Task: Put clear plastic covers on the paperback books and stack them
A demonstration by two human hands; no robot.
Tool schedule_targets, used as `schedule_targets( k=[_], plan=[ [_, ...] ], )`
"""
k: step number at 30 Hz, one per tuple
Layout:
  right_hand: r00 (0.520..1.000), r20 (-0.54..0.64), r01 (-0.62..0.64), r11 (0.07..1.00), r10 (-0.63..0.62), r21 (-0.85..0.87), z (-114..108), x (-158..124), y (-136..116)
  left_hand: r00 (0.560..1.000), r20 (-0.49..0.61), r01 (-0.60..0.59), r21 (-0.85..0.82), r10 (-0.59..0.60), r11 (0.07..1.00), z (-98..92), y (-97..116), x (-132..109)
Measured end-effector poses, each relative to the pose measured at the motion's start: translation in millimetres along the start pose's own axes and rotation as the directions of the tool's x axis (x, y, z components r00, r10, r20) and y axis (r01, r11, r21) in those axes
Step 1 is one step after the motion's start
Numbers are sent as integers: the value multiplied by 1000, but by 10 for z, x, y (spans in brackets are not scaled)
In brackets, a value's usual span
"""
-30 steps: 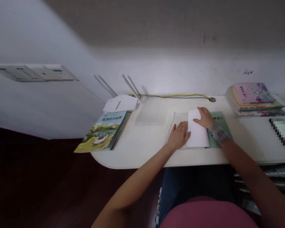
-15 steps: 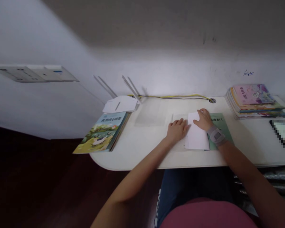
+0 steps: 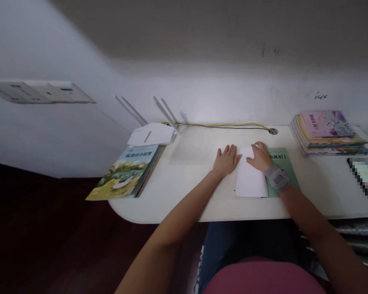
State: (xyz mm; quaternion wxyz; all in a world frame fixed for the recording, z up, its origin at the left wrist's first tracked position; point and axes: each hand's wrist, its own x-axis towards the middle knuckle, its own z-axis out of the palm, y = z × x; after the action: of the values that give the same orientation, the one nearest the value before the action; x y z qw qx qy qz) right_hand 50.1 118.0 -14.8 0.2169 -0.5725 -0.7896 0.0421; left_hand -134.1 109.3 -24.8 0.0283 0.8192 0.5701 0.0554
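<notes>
A green book (image 3: pixel 283 167) with dark title characters lies near the middle of the white table, its left part covered by a white sheet (image 3: pixel 250 179). My right hand (image 3: pixel 260 157), with a grey band on the wrist, bends its fingers over the sheet's upper right part and holds it against the book. The thumb rests on the white surface. To the left, my left hand (image 3: pixel 226 161) lies flat with its fingers spread, the tips pointing away from me and one side close to the sheet's left edge. What lies under this palm is hidden.
A translucent sheet (image 3: pixel 188 151) lies left of my hands. Beyond it are a white router (image 3: pixel 151 134) with antennas and a stack of picture books (image 3: pixel 127 173) overhanging the table edge. Another book stack (image 3: pixel 329 128) and a phone (image 3: pixel 364 176) are on the right. Cables (image 3: pixel 221 125) run along the wall.
My left hand has flattened and spread its fingers, shifting slightly left. My right hand stays on the white sheet, with its thumb a little further left. The whole view has shifted slightly.
</notes>
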Motion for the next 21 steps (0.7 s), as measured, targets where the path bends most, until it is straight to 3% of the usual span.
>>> schedule_targets(
  k=[21],
  plan=[
    [997, 73, 25, 999, -22, -39, -46, -17, -26, 1000, -23, 1, -3, -1, 1000, 3, 6, 11]
  ],
)
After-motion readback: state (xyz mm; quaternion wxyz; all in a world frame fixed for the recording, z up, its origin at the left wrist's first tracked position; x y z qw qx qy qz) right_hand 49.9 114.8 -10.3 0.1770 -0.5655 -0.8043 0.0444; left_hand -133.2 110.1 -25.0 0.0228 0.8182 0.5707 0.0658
